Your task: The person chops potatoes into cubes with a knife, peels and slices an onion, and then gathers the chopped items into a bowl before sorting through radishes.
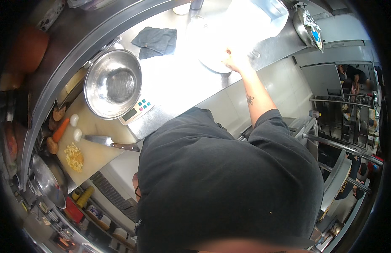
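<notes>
My right hand [235,61] reaches over the steel counter [170,104], its fingers curled at a round white vessel [216,64]. Strong glare washes out the fingertips and most of that vessel, so I cannot tell whether they grip it. Only a sliver of my left hand [135,180] shows beside my body, above a dark wristband; its fingers are hidden. On the left a steel mixing bowl [119,83] sits on a digital kitchen scale [137,112]. A folded dark cloth [159,41] lies beyond it.
A cutting board [97,126] carries a chef's knife [111,143], diced yellowish pieces [74,157], a carrot [61,130], two peeled white pieces [76,126] and brown tubers [52,145]. A clear container [279,20] stands at the back right. Other people [355,76] are farther off right.
</notes>
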Motion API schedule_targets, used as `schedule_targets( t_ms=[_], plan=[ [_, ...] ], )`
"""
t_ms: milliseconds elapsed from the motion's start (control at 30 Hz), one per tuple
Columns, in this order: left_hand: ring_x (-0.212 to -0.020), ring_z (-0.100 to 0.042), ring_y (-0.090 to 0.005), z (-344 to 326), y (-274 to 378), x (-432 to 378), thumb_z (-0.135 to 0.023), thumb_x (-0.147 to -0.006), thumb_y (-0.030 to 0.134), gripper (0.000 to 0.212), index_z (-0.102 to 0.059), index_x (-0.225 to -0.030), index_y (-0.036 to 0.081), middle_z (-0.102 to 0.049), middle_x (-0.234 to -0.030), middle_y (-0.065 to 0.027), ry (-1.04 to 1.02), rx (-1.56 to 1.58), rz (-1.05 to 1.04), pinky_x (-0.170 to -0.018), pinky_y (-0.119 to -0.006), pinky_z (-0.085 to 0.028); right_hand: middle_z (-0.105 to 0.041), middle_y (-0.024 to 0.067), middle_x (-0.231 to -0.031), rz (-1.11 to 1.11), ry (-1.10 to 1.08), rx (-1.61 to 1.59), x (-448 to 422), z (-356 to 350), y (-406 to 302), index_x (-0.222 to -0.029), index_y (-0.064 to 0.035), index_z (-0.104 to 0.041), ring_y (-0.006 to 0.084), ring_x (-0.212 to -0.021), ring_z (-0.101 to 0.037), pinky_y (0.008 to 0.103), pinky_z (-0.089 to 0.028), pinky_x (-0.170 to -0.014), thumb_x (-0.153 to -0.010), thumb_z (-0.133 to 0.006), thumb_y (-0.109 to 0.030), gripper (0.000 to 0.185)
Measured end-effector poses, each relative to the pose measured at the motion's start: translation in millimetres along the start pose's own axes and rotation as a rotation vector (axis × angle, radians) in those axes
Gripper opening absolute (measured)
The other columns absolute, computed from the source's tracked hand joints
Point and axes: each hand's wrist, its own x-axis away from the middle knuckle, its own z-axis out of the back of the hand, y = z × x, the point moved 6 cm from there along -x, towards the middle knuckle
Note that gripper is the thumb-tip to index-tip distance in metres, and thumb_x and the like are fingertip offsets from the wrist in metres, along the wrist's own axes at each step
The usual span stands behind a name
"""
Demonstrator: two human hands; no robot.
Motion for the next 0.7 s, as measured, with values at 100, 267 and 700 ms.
schedule_targets(
  t_ms=[100,267,700],
  plan=[
    [-0.096,-0.069,-0.0230,3,20,-3,-0.069,-0.098,0.019,0.035,-0.066,-0.122,-0.006,-0.074,-0.105,-0.0150,0.007,-0.049,-0.006,-0.086,-0.034,-0.053,-0.074,0.0132,-0.098,-0.001,0.037,-0.044,-3,-11,15,-0.111,-0.0100,-0.072,0.0272,-0.093,-0.070,0.0416,-0.057,-0.084,-0.074,-0.088,-0.037,0.048],
    [-0.097,-0.069,-0.0254,4,52,3,-0.069,-0.097,0.019,0.037,-0.065,-0.123,-0.007,-0.075,-0.109,-0.0181,0.015,-0.114,-0.014,-0.088,-0.036,-0.054,-0.070,0.0054,-0.092,-0.059,0.070,-0.409,-13,-15,45,-0.107,-0.0036,-0.070,0.0157,-0.085,-0.066,0.0338,-0.055,-0.077,-0.083,-0.086,-0.025,0.037],
    [-0.095,-0.070,-0.0253,39,5,13,-0.071,-0.095,0.020,0.039,-0.066,-0.123,-0.007,-0.075,-0.107,-0.0175,-0.032,-0.175,-0.001,-0.085,-0.035,-0.055,-0.065,0.0039,-0.091,-0.361,0.146,-1.335,1,17,-8,-0.106,-0.0039,-0.065,0.0134,-0.073,-0.064,0.0276,-0.049,-0.064,-0.088,-0.077,-0.003,0.022]
  ],
)
